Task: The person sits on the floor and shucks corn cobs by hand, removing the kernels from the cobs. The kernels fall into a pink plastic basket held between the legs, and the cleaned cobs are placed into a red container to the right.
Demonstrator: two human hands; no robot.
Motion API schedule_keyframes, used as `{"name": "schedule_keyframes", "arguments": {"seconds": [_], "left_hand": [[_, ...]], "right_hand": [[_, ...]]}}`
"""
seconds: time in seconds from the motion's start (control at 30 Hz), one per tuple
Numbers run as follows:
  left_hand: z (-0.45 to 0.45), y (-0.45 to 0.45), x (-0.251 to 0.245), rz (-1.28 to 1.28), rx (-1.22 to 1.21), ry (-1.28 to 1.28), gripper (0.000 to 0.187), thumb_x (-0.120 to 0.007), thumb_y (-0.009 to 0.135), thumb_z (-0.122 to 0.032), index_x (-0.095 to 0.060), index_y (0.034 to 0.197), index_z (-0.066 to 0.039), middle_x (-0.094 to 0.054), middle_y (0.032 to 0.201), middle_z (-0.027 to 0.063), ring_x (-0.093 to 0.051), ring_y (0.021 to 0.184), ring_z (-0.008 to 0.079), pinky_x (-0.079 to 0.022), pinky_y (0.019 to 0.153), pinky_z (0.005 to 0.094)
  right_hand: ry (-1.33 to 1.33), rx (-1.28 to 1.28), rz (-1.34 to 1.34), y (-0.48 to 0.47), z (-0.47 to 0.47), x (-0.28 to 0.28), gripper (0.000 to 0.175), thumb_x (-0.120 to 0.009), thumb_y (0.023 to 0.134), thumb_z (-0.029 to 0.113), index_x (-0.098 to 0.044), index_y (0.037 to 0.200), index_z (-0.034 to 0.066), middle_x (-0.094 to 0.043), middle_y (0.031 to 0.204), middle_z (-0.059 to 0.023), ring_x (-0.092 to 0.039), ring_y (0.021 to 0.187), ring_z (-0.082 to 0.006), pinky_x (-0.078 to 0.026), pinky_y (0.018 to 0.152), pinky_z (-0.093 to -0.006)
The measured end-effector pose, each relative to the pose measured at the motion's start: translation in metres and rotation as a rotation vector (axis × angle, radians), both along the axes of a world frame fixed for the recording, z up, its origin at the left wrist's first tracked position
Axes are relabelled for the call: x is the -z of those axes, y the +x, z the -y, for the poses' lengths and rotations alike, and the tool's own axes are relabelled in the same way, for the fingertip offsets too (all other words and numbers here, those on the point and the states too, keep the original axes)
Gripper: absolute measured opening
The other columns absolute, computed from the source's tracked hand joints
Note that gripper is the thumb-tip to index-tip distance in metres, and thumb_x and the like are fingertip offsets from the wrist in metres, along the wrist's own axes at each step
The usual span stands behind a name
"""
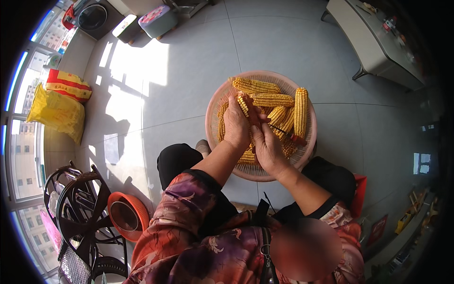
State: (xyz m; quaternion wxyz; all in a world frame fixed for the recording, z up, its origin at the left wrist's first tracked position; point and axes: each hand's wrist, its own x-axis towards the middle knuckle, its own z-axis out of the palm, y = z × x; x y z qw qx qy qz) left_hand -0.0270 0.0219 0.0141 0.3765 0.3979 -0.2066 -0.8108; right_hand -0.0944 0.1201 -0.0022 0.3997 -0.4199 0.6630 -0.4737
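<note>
My left hand [234, 122] and my right hand [266, 143] are both closed around one partly shelled corn cob [254, 113]. Yellow kernels remain along its left side, while the side facing right is bare and reddish brown. The cob is tilted above a round pink plastic basket [312, 142] standing before me. Several ears of dried yellow corn [300, 112] rest inside, some hidden beneath my hands. A screwdriver with a red handle [298, 139] lies across the corn, its dark shaft reaching towards my right hand; I cannot tell whether they touch.
My knees flank the basket. Folded chairs [83, 216] and an orange plastic basket [142, 216] stand lower left. Yellow sacks [58, 113] lean by the windows. Two stools [158, 21] are upper left, a table [376, 39] upper right. Grey tiles [184, 81] cover the floor.
</note>
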Motion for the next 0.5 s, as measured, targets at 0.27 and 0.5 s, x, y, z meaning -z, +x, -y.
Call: {"name": "schedule_keyframes", "arguments": {"seconds": [0.27,0.5], "left_hand": [[0.001,0.003,0.005,0.023,0.008,-0.013,0.053,-0.023,0.109,-0.047,-0.053,0.108,-0.003,-0.062,0.08,0.0141,-0.064,0.066,0.0243,-0.057,0.062,0.038],[0.002,0.008,0.003,0.033,-0.005,-0.001,0.048,-0.03,0.109,-0.044,-0.054,0.107,-0.002,-0.063,0.083,0.0144,-0.064,0.069,0.0242,-0.057,0.063,0.0378]], "right_hand": [[-0.057,0.014,0.041,0.003,0.001,0.007,0.044,-0.041,0.109,0.034,-0.049,0.138,0.002,-0.063,0.084,-0.0079,-0.06,0.067,-0.0121,-0.05,0.06,-0.0255],[0.225,0.008,0.508,0.003,-0.002,-0.03,0.047,-0.037,0.108,0.044,-0.052,0.129,0.0055,-0.047,0.055,-0.0006,-0.041,0.034,-0.0092,-0.033,0.029,-0.0241]]}}
